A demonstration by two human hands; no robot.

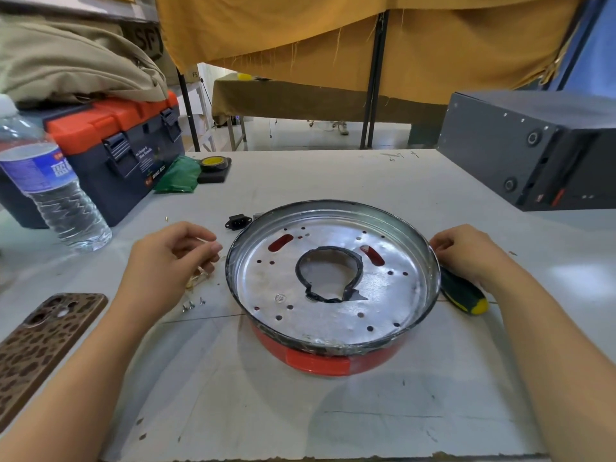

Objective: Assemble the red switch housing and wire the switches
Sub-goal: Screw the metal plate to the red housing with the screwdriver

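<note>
The round red switch housing sits in the middle of the table, with a perforated metal plate lying in its top. A black-edged hole is cut in the plate's centre. My left hand hovers just left of the housing, its curled fingers pinching a small clear plastic bag. My right hand lies against the housing's right rim with its fingers curled. What they hold is hidden. A screwdriver with a dark green and yellow handle lies under that hand. A black power socket lies behind the housing.
A few loose screws lie left of the housing. A phone in a leopard-print case is at the near left. A water bottle, a toolbox and yellow tape stand at the back left. A dark metal box stands back right.
</note>
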